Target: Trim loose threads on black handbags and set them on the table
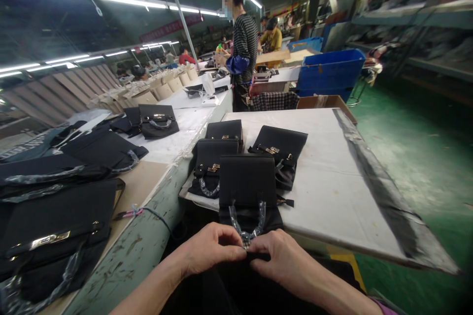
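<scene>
My left hand [212,251] and my right hand [279,256] meet low in the middle, both pinched shut on the near edge of a black handbag [247,184] that lies at the front of the white table [328,177]. The bag's plastic-wrapped handle [247,224] curls just above my fingertips. A dark piece under my fingers cannot be made out clearly. Behind this bag lie three more black handbags: one [211,165] to the left, one [224,130] further back, one [281,150] to the right with a gold clasp.
A long workbench [148,192] on the left carries several black bags, a large one [51,236] nearest. A person in a striped top [242,49] stands at the far end. Blue bins [328,71] and a cardboard box [325,102] stand behind the table. Green floor [424,157] lies to the right.
</scene>
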A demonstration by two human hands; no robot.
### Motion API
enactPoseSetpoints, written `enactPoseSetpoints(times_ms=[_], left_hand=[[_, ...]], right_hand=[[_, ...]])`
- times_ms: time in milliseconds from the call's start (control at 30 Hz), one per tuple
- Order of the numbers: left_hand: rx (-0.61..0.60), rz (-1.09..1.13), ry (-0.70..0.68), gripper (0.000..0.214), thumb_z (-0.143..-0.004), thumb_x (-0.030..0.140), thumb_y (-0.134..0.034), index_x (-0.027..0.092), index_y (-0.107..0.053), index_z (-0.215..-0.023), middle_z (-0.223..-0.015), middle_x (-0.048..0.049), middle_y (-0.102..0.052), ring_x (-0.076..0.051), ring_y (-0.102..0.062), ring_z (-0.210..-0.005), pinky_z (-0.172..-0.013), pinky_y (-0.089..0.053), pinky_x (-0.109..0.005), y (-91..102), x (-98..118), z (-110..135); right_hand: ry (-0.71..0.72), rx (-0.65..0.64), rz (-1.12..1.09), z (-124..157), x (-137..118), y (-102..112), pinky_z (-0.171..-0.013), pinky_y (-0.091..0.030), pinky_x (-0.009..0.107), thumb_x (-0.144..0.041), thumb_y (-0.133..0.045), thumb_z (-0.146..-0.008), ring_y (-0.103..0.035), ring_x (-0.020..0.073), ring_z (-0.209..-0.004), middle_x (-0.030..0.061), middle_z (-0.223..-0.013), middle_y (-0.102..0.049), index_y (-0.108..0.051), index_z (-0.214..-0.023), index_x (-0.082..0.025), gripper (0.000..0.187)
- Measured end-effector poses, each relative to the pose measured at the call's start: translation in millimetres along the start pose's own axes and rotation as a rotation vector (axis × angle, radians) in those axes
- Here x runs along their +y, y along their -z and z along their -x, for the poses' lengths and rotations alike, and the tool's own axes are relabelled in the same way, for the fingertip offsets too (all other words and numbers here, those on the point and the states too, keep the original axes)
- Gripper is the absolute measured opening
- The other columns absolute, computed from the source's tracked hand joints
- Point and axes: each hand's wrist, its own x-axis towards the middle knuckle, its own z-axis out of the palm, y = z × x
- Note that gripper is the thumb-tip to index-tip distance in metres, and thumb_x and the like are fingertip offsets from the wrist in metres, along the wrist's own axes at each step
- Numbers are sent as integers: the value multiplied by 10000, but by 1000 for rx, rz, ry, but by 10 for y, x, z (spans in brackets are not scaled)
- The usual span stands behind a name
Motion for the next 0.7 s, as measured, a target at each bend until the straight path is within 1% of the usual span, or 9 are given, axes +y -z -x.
enactPoseSetpoints(times_ms=[100, 167, 233, 333, 433, 567, 700], left_hand=[[19, -18, -1, 164, -758, 277, -721, 138, -747, -839, -755, 10, -659, -142, -549, -730, -703, -401, -246, -11, 0, -14], [29, 5, -3, 161, -744, 275, -737, 128, -733, -809, -732, 15, -643, -133, -532, -705, -681, -391, -242, -16, -12, -12], [35, 30, -6, 164, -727, 271, -754, 121, -725, -786, -717, 16, -637, -127, -523, -688, -664, -388, -237, -16, -17, 7], [44, 46, 3, 176, -709, 273, -767, 116, -722, -776, -694, 16, -635, -118, -517, -651, -629, -385, -227, -20, -10, 54], [61, 19, -3, 164, -710, 261, -745, 117, -716, -783, -673, 17, -631, -111, -510, -612, -581, -376, -215, -43, -5, 97], [125, -105, -43, 115, -691, 211, -718, 126, -696, -765, -680, 22, -625, -115, -510, -627, -568, -371, -208, -98, -14, 127], [182, -185, -72, 95, -667, 184, -723, 132, -694, -741, -682, 29, -615, -124, -502, -663, -572, -350, -212, -119, -9, 152]], right_hand=[[-14, 16, 14, 29, -19, 21, -578, -319, 221, -156, -564, -713, -497, 117, -587, -51, -572, -487, -672, -643, -186, 132], [-29, -9, -16, 40, -30, 54, -559, -309, 218, -162, -570, -716, -499, 120, -597, -51, -575, -497, -675, -651, -187, 126], [-30, -74, -90, 41, -34, 99, -534, -297, 209, -171, -569, -723, -490, 119, -608, -54, -588, -497, -679, -673, -189, 122], [-33, -199, -187, 19, -30, 154, -483, -268, 204, -226, -571, -747, -424, 100, -563, -65, -575, -442, -642, -665, -183, 117], [-64, -268, -185, -27, -32, 163, -443, -231, 216, -297, -581, -755, -357, 89, -516, -71, -538, -378, -559, -605, -182, 189], [-59, -283, -201, -98, -45, 121, -434, -217, 222, -304, -579, -750, -336, 86, -503, -74, -518, -362, -522, -580, -185, 215], [-59, -274, -255, -138, -37, 68, -426, -204, 222, -269, -569, -739, -311, 84, -501, -76, -511, -337, -489, -565, -186, 209]])
